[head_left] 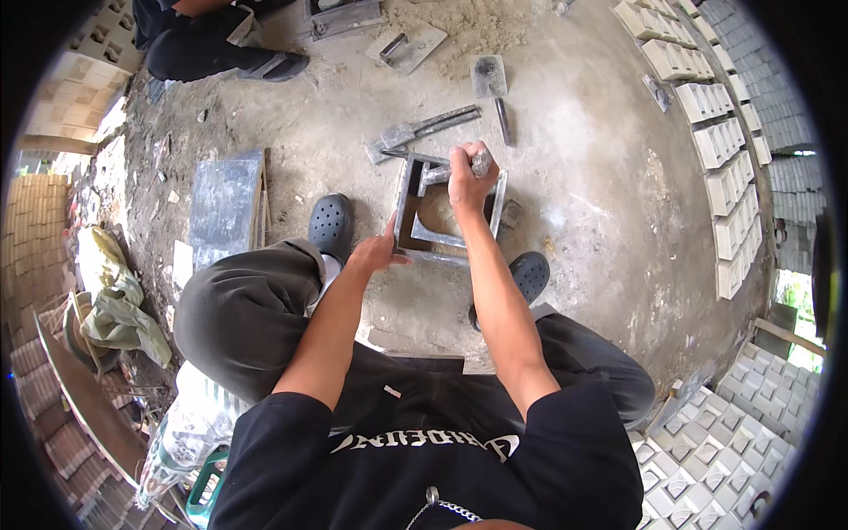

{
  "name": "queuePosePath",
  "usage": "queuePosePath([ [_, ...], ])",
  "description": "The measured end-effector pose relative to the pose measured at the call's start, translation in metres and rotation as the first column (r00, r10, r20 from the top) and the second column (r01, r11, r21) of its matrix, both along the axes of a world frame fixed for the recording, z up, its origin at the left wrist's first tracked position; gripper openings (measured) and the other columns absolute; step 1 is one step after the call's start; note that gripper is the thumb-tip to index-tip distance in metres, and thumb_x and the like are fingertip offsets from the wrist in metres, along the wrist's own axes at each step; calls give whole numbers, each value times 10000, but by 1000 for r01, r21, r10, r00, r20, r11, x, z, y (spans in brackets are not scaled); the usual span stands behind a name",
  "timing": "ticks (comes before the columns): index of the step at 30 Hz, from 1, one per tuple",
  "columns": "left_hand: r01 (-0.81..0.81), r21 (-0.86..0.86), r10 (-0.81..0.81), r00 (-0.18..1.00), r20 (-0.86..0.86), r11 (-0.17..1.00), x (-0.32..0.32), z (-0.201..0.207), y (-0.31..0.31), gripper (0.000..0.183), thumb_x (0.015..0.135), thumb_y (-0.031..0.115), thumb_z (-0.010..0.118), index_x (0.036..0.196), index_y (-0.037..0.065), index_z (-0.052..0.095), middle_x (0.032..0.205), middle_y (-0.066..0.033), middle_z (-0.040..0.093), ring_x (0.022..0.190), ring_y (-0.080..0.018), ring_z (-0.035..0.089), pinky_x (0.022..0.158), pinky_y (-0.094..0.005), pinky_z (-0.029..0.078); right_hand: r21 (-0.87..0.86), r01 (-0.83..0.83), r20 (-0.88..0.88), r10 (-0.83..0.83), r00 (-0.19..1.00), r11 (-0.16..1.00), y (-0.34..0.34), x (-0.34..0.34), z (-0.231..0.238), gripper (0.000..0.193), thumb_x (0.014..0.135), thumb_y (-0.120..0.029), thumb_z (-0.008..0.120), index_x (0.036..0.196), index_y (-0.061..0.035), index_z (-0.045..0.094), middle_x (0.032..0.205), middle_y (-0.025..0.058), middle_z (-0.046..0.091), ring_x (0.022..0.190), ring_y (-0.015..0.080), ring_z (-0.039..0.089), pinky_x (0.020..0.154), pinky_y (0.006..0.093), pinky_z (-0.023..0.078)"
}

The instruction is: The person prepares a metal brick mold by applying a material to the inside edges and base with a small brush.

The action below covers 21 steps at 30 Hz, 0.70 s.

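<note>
In head view: clenching grey handle (481,162) in right hand (471,183), above square frame (431,255) set between dark shoes (330,225); touching its near left corner with left hand (374,253), cannot tell if grasping; wearing black shirt (424,481) with pale lettering (415,439).

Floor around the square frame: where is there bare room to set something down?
The widest bare floor lies between the frame and the pale blocks. A smaller patch lies beyond the left shoe, between the dark board and metal tools. Crowded: the frame, with the left hand beside it and right hand gripping a grey tool.
</note>
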<state>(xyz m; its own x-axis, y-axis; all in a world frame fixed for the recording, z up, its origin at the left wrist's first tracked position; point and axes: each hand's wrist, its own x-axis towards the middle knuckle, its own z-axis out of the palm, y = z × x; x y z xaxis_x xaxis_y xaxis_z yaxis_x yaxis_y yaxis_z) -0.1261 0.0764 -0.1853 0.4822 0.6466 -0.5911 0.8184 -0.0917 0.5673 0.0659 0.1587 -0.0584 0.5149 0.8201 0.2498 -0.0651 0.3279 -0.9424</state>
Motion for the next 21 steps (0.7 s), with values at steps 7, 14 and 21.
queuePosePath([
  [7, -5, -91, 4, 1000, -17, 996, 4, 12, 1, 1280, 738, 520, 795, 1533, 126, -128, 1153, -337, 611, 1143, -478, 566, 952, -503, 462, -7, 148, 7, -148, 989, 989, -14, 2, -1, 373, 823, 52, 601, 622, -104, 328, 602, -78, 350, 579, 19, 308, 500, 252, 261],
  [14, -24, -86, 20, 998, -53, 996, 0, 11, 8, 1271, 747, 481, 802, 1532, 156, -144, 1159, -309, 623, 1129, -480, 572, 946, -499, 459, -5, 23, -7, -23, 1000, 1000, -29, -6, 22, 382, 844, 49, 601, 626, -101, 325, 593, -65, 366, 558, 34, 319, 499, 255, 272],
  [21, -51, -113, 48, 998, -27, 992, -2, 15, 0, 1263, 761, 470, 797, 1531, 156, -154, 1195, -320, 599, 1152, -480, 559, 955, -502, 455, -64, -41, 36, 44, 998, 997, -43, -19, 35, 377, 856, 56, 601, 617, -97, 352, 592, -77, 377, 561, 11, 335, 489, 240, 277],
])
